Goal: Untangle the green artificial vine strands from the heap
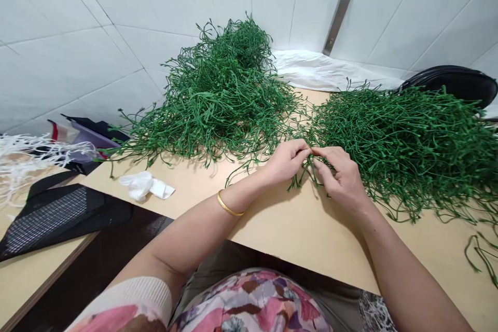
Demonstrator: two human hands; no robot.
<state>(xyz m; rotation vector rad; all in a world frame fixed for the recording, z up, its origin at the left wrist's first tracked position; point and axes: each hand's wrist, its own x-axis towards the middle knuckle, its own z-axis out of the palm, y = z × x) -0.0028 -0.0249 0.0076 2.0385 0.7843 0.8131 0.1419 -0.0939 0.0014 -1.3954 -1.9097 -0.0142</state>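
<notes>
Both hands meet over the wooden table (307,238), fingertips nearly touching, with thin green strands between and below them. My left hand (286,160) is closed in a pinch on green strands. Opposite it, my right hand (340,174) pinches the same small bunch with thumb and forefinger. A tall heap of green strands (221,93) lies behind my left hand. To the right of my right hand spreads a wide, lower pile of green strands (412,140). The exact point that the fingertips grip is too small to make out.
Crumpled white tissue (146,185) lies at the table's left. A black bag (453,83) and white plastic sheet (319,70) sit at the back by the tiled wall. White strands (23,161) and black mesh fabric (58,215) lie on a second surface at far left.
</notes>
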